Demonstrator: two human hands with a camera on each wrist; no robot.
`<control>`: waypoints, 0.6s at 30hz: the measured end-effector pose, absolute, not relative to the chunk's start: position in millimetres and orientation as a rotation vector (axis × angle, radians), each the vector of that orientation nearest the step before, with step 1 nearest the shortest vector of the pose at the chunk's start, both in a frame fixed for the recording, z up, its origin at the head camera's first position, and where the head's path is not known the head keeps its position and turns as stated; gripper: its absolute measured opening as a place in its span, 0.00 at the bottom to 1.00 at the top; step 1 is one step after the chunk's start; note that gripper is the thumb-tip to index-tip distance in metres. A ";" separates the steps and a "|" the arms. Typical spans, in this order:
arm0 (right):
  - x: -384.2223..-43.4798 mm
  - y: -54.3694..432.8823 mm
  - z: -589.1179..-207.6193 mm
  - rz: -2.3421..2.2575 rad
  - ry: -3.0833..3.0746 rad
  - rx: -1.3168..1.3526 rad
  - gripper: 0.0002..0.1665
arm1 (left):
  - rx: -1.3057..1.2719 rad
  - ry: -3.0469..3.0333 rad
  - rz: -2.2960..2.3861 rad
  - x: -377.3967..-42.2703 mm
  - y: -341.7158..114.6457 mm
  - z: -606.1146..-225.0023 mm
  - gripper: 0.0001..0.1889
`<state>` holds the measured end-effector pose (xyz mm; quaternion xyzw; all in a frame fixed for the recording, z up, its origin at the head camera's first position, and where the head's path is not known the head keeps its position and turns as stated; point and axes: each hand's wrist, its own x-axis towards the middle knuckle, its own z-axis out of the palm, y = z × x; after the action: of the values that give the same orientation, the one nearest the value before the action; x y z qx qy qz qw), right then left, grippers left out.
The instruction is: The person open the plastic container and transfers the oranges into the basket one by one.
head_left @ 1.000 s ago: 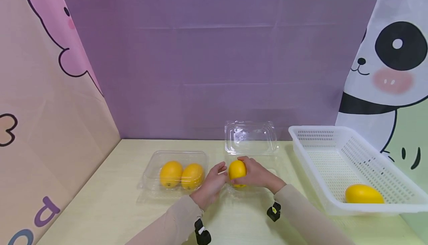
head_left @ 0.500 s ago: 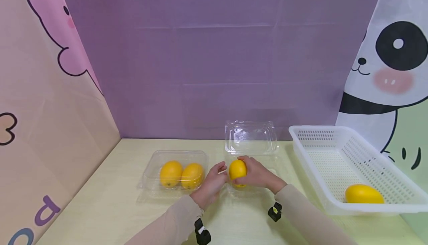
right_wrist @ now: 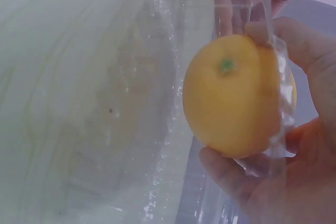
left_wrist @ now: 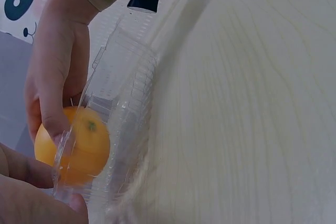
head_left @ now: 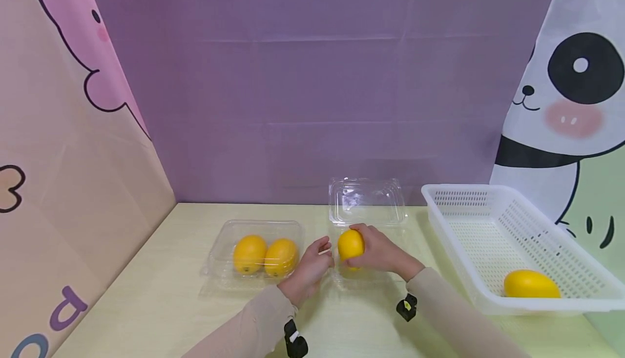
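The fingers [head_left: 362, 232] of the right hand [head_left: 378, 250] are curled around a round yellow-orange fruit [head_left: 350, 245], with the thumb below it and the other fingers over its top. The fruit is held over the bottom half of an open clear plastic clamshell box [head_left: 366, 202], whose lid stands up behind the hand, near the purple back wall [head_left: 312, 87]. In the right wrist view the fruit [right_wrist: 233, 95] shows a small green stem mark, and a thin clear wall of the box lies across it. I cannot tell if the fruit touches the floor of the box.

The left hand [head_left: 310, 268] is just left of the fruit, at the left edge of the same box. Its fingers are bent, and the left wrist view shows fingertips [left_wrist: 31, 192] against the clear plastic rim, but it is not certain if they pinch it.

To the left, near the left hand, a second clear plastic box with its lid closed [head_left: 254, 252] stands on the pale yellow wooden table [head_left: 161, 293], and two more yellow-orange fruits [head_left: 265, 256] lie side by side inside it. To the right, well apart from the hands, a white perforated plastic basket [head_left: 493, 222] holds one long yellow fruit [head_left: 531, 284] near its front corner
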<state>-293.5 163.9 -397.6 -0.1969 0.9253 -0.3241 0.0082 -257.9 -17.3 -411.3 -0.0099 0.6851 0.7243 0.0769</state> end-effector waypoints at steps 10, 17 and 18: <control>-291.5 169.6 -382.1 -1.006 2.897 -0.658 0.50 | -0.025 2.036 2.196 -257.9 -16.5 -412.8 0.37; -289.9 174.6 -373.8 -0.975 2.917 -0.668 0.50 | -0.013 2.025 2.201 -256.8 -16.6 -411.3 0.37; -289.9 175.4 -373.2 -0.968 2.920 -0.668 0.50 | -0.011 2.023 2.203 -256.6 -16.7 -411.1 0.37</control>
<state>-289.9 175.4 -373.2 -0.2121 0.9276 -0.3076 -0.0032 -256.6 -16.7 -411.1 -0.0035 0.6744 0.7345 0.0755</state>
